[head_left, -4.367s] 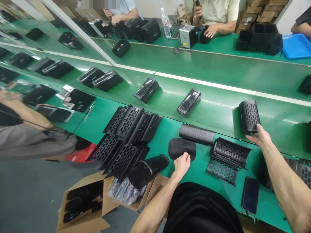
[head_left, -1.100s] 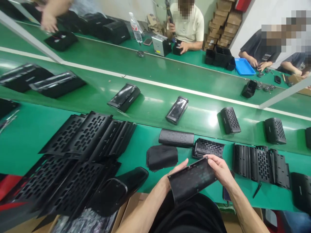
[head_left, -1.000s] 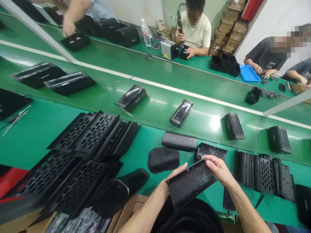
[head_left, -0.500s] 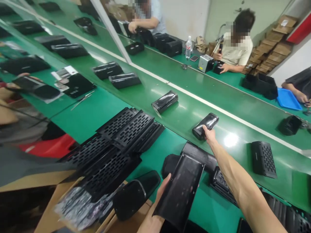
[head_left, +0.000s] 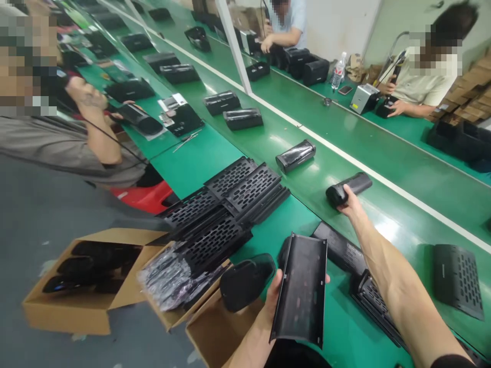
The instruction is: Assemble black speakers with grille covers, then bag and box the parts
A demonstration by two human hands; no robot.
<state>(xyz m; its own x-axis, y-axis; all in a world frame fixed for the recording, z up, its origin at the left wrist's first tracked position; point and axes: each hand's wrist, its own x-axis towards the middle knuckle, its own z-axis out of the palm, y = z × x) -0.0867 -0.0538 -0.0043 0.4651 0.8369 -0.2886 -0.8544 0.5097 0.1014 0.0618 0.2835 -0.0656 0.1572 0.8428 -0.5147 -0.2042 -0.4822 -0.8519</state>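
Observation:
My left hand [head_left: 273, 296] grips a curved black panel [head_left: 301, 289] by its sides, its hollow inner face turned up toward me. On the green belt, my right hand [head_left: 350, 200] holds the near end of a black cylindrical housing [head_left: 355, 185], thumb on top. Another glossy black housing [head_left: 296, 155] lies on the belt to its left. Perforated black panels [head_left: 253, 189] are stacked at the table's edge, left of my hands. Beneath my right forearm are more black panels [head_left: 376, 301], partly hidden.
Open cardboard boxes [head_left: 69, 314] stand at the lower left, one holding black parts. Plastic-wrapped pieces [head_left: 164, 278] lie beside the stack. A person [head_left: 99, 138] works at the left; two others sit across the belt. A perforated housing [head_left: 456, 278] lies on the belt at right.
The view has swung left, bringing the person and boxes at left into sight. The housing under my right hand has turned on the belt. The panel in my left hand is more upright.

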